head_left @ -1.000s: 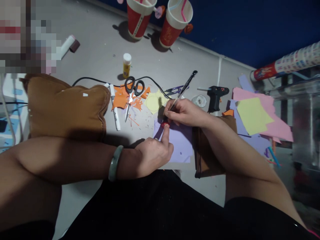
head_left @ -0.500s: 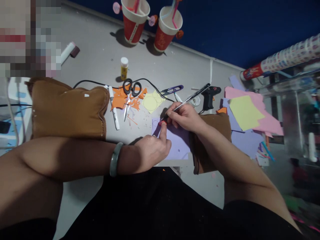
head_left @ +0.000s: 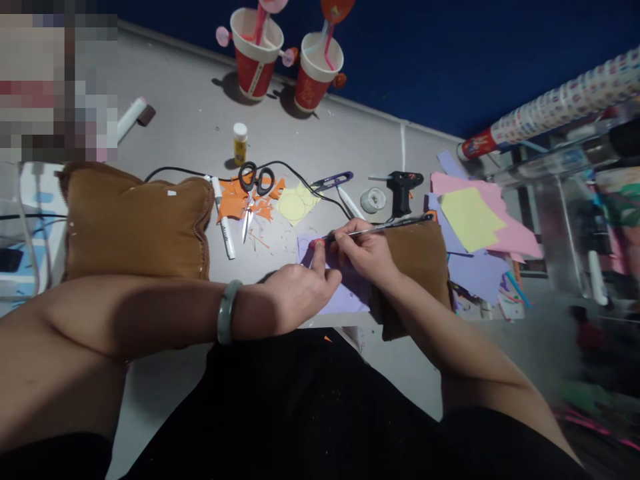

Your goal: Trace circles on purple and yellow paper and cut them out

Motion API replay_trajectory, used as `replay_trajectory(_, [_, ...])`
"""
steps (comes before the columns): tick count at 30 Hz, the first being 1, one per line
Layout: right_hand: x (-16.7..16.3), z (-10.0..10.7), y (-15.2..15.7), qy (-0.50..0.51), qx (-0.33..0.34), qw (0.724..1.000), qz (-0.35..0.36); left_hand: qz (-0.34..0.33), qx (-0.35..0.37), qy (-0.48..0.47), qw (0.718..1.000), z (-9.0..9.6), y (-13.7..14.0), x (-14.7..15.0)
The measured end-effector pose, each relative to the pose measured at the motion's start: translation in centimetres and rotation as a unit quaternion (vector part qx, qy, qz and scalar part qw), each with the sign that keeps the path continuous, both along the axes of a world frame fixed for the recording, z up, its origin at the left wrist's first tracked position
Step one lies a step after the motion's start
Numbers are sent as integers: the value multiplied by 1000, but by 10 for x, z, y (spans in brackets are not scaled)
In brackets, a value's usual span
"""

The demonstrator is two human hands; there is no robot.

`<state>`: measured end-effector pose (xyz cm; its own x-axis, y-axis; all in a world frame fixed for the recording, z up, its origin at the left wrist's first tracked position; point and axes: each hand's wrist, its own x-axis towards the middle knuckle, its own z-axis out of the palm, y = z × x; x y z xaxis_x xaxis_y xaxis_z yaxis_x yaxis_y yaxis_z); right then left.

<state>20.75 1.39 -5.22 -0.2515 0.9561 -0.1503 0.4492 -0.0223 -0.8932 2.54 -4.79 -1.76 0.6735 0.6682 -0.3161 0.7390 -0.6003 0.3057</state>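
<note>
Your left hand [head_left: 300, 293] has its index finger extended, the tip pressing one small red piece [head_left: 313, 244] onto the purple sheet [head_left: 353, 297]; the thumb side shows nothing gripped, and how far the hidden fingers are folded cannot be told. Your right hand [head_left: 364, 250] has thumb and fingers closed on one slim pen-like tool [head_left: 400, 224] — low end at the red piece, contact of its tip not discernible. Two brown cushions flank the work: the left brown cushion [head_left: 135, 230] lies above your left forearm, while your right forearm crosses the right brown cushion [head_left: 420, 257]. Directly beyond the hands, note one yellow piece [head_left: 291, 208] marked with circles, one pair of scissors [head_left: 256, 180] lying over several orange scraps [head_left: 231, 202], and one white marker [head_left: 225, 227] beside them. One purple-handled cutter [head_left: 335, 179], one round clear container [head_left: 373, 200] and one black glue gun [head_left: 401, 192] follow to the right — a black cable [head_left: 280, 164] runs between these items and your right hand. Farther out stand one yellow bottle [head_left: 240, 148] and two red-and-white cups [head_left: 254, 70].
</note>
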Motion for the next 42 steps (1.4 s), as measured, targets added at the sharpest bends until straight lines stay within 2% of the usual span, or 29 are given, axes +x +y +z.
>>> replay_trajectory(4, [2, -2, -12, -35, 51, 998, -2, 8, -61, 16, 998, 11, 10, -4])
replay_trajectory(9, [4, -7, -19, -62, 113, 992, 3, 36, -71, -56, 995, 14, 21, -12])
replay_trajectory(14, [2, -9, -30, -88, 116, 989, -4, 33, -62, -64, 995, 15, 29, -21])
replay_trajectory(18, [-2, 0, -41, -147, 116, 982, 0, 35, -54, -51, 997, 19, 37, -27])
replay_trajectory(22, [-5, 7, -47, -152, 117, 981, 15, 36, -49, -27, 998, 24, 44, -29])
replay_trajectory(31, [-6, -11, -54, -130, 166, 977, 18, 27, -49, -4, 998, 30, 45, -27])
replay_trajectory(37, [-10, -9, -58, -132, 136, 982, 21, 20, -46, 24, 998, 36, 46, -26])
replay_trajectory(42, [-12, -13, -59, -134, 153, 979, 32, 21, -50, 27, 998, 37, 47, -25])
